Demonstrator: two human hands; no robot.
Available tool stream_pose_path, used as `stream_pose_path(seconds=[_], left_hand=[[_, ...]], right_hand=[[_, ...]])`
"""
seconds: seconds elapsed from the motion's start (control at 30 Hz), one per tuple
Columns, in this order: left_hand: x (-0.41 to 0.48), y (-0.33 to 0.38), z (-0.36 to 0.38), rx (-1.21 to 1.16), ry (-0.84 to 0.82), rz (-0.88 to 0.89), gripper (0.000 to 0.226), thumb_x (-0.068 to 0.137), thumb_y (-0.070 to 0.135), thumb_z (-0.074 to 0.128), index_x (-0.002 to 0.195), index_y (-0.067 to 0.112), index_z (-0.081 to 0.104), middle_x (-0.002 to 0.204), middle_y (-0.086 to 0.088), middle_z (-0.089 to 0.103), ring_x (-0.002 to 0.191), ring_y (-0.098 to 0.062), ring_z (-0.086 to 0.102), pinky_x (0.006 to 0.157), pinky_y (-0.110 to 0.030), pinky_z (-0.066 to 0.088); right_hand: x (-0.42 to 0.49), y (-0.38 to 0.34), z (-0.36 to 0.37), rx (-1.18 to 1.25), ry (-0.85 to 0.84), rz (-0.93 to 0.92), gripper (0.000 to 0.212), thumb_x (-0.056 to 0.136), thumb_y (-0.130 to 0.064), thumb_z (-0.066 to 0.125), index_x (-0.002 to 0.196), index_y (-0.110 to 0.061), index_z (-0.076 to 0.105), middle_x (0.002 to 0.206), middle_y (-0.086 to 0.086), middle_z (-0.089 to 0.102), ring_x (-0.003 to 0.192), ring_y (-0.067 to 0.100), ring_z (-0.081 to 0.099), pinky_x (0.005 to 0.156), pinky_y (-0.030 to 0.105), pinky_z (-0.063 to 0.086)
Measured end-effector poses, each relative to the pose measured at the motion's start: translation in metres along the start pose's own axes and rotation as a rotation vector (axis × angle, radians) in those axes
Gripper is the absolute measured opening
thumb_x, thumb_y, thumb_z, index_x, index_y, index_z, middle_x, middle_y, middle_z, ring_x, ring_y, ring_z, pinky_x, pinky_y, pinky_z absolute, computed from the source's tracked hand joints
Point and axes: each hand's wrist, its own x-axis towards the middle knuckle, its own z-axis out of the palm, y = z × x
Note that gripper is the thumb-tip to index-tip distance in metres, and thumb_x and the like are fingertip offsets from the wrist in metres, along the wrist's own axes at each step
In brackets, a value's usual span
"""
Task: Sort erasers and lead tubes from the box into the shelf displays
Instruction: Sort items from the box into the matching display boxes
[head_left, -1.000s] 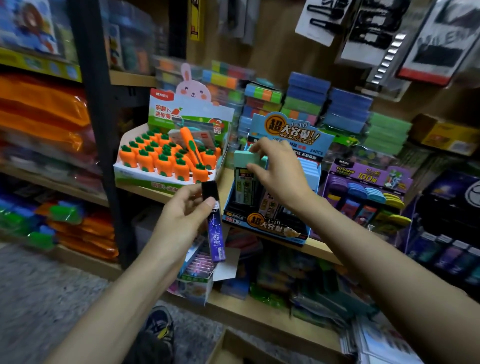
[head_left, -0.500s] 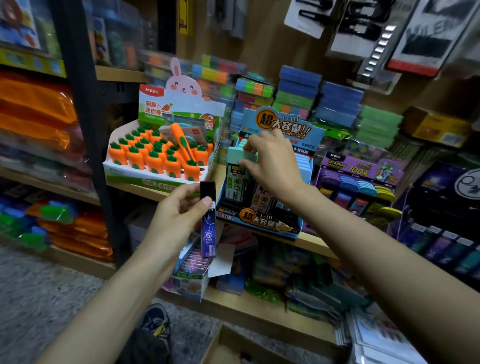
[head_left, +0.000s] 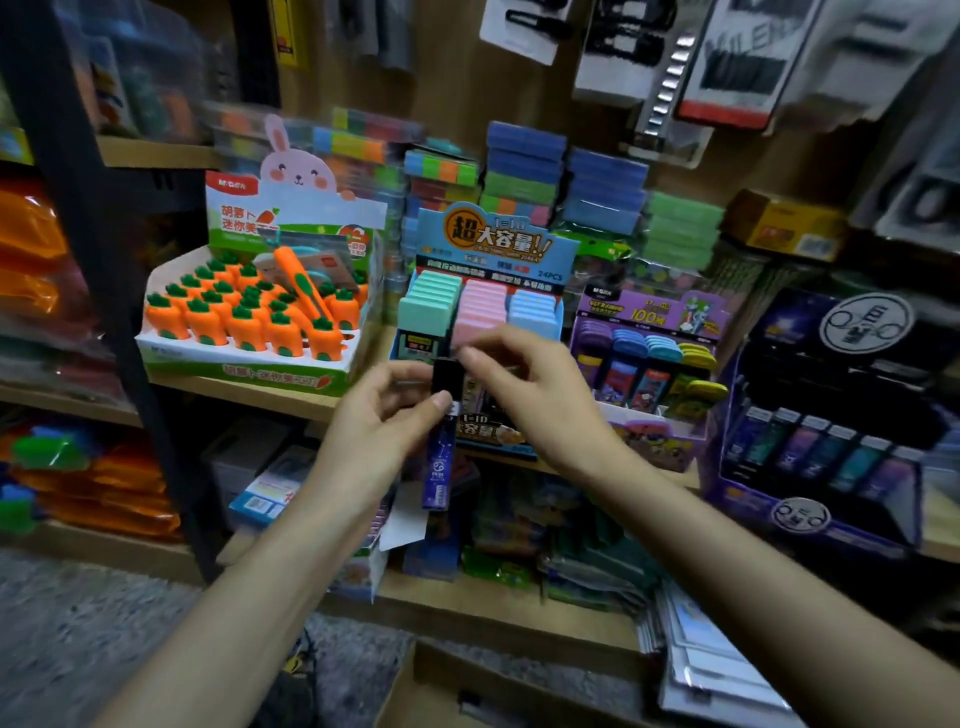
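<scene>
Black metal upright (head_left: 130, 364) at my left, splitting the shelving. Left of it, orange plastic packets (head_left: 31, 249) lie stacked on the shelves, with green packets (head_left: 47, 452) lower down. Wooden back panel (head_left: 441, 78) ahead; cards of black hair clips (head_left: 524, 26) hang on it. Below those, against the panel, stand stacks of coloured blocks: a blue stack (head_left: 524, 156), a green stack (head_left: 680, 228) to its right. Further right a yellow carton (head_left: 784, 228), blurred. Lower right, a pile of flat white packets (head_left: 717, 665). Grey speckled floor (head_left: 78, 623) underfoot.
</scene>
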Motion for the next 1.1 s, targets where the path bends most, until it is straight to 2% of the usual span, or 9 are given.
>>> stream_pose_path(seconds=[0.07,0.13,0.27,0.43,0.53,0.63,0.73,0.9,1.1], left_hand=[[-0.003,-0.002,0.018,0.020,-0.063,0.008,0.021,0.085,0.004,0.062,0.089,0.024,0.060,0.075,0.014,0.069,0.073,0.005,0.065,0.062,-0.012,0.051],[-0.006,-0.004,0.035,0.039,-0.112,0.006,0.021,0.085,0.005,0.063,0.090,0.026,0.061,0.081,0.012,0.068,0.077,0.004,0.065,0.067,-0.013,0.051],[-0.010,-0.008,0.075,0.029,-0.183,-0.002,0.021,0.086,0.002,0.061,0.090,0.023,0.060,0.086,0.007,0.065,0.071,0.008,0.064,0.058,-0.009,0.047],[-0.017,-0.017,0.127,0.117,-0.330,0.022,0.023,0.090,0.007,0.057,0.095,0.029,0.061,0.097,0.009,0.066,0.084,0.005,0.062,0.071,-0.011,0.049],[-0.016,-0.028,0.150,0.304,-0.390,0.090,0.018,0.091,0.011,0.058,0.099,0.027,0.059,0.099,0.013,0.064,0.091,0.004,0.059,0.075,-0.005,0.044],[-0.014,-0.046,0.162,0.644,-0.420,0.199,0.021,0.093,0.017,0.056,0.113,0.021,0.058,0.109,0.011,0.059,0.097,0.002,0.051,0.078,-0.004,0.037],[-0.012,-0.062,0.167,1.004,-0.431,0.383,0.035,0.095,0.019,0.050,0.130,0.019,0.050,0.133,0.007,0.048,0.123,-0.009,0.041,0.101,-0.024,0.033],[-0.004,-0.074,0.167,1.171,-0.409,0.428,0.048,0.094,0.020,0.050,0.141,0.021,0.038,0.149,0.006,0.033,0.140,-0.013,0.023,0.114,-0.033,0.020],[-0.004,-0.076,0.166,1.128,-0.403,0.422,0.047,0.093,0.017,0.053,0.138,0.019,0.042,0.146,0.006,0.037,0.137,-0.012,0.029,0.111,-0.035,0.027]], right_hand=[[-0.017,0.004,-0.010,0.100,-0.001,0.079,0.009,0.090,-0.015,0.060,0.093,-0.022,0.065,0.085,-0.009,0.066,0.081,0.002,0.060,0.074,0.020,0.050],[-0.031,0.009,-0.024,0.187,0.038,0.137,0.013,0.088,-0.012,0.062,0.091,-0.024,0.063,0.084,-0.008,0.066,0.078,-0.001,0.061,0.069,0.016,0.050],[-0.054,0.020,-0.057,0.272,0.110,0.231,0.018,0.085,-0.005,0.064,0.089,-0.023,0.063,0.083,-0.001,0.067,0.079,0.009,0.064,0.075,0.023,0.055],[-0.076,0.037,-0.116,0.192,0.241,0.266,0.019,0.083,-0.002,0.066,0.083,-0.020,0.063,0.073,-0.001,0.063,0.060,-0.001,0.058,0.057,0.013,0.046],[-0.084,0.055,-0.166,0.046,0.381,0.256,0.016,0.082,-0.004,0.068,0.086,-0.019,0.066,0.074,-0.004,0.064,0.064,0.000,0.059,0.063,0.014,0.047],[-0.095,0.078,-0.205,-0.095,0.538,0.261,0.013,0.082,-0.005,0.068,0.095,-0.005,0.066,0.077,-0.003,0.063,0.072,0.006,0.060,0.072,0.022,0.049],[-0.102,0.098,-0.222,-0.165,0.600,0.292,0.014,0.085,-0.008,0.067,0.098,-0.008,0.065,0.086,0.004,0.065,0.083,0.018,0.061,0.081,0.033,0.050],[-0.097,0.115,-0.224,-0.235,0.564,0.222,0.015,0.083,-0.007,0.069,0.094,-0.017,0.064,0.080,-0.012,0.061,0.072,-0.008,0.056,0.071,0.007,0.043],[-0.096,0.125,-0.221,-0.227,0.489,0.225,0.017,0.082,-0.009,0.070,0.095,-0.019,0.066,0.081,-0.011,0.064,0.071,-0.009,0.058,0.071,0.006,0.044]])
